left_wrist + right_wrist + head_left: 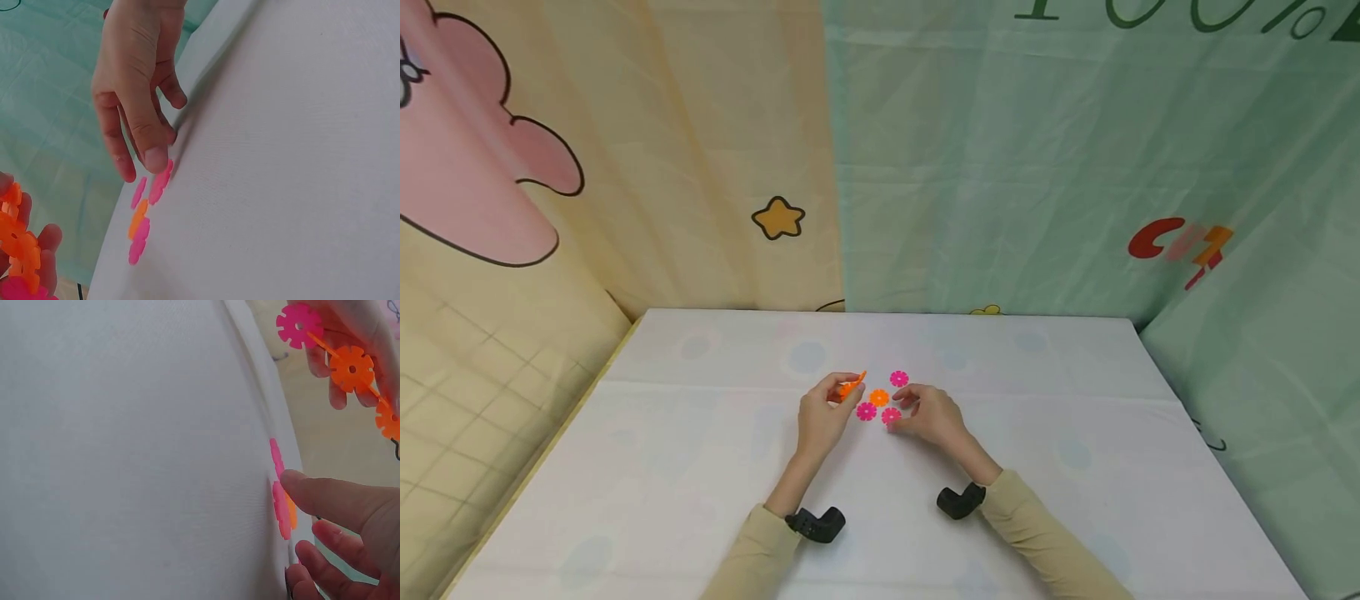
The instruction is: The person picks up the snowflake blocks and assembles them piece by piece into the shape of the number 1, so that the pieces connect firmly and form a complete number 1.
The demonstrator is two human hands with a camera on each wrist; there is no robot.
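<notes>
Left hand: fingers curled, gripping a set of linked discs above the table. In the right wrist view, one pink and two orange discs show joined slot to slot; whether more hide in the palm cannot be told.

Right hand: fingers loosely bent and parted from the thumb, nothing in its grasp. Thumb tip at the near pink disc; firm contact cannot be confirmed.

Loose discs, four, flat on the white tablecloth, between the hands: the near pink disc; an orange disc in the middle; a left pink disc; a far pink disc, just beyond the right fingers.

Likely faults, with causes:
- Skidding: a thin disc lying flat offers little edge; a thumb pushing sideways could slide it into its close neighbours.
- Wrong pick: discs crowded together; the fingers could catch two or nudge the orange one.
- Unlinking: slots probably hold by friction alone; a tight squeeze or twist by the left hand could pop a joint.
- Drop: linked discs jut past the left fingertips; a knock could shake one loose.
</notes>
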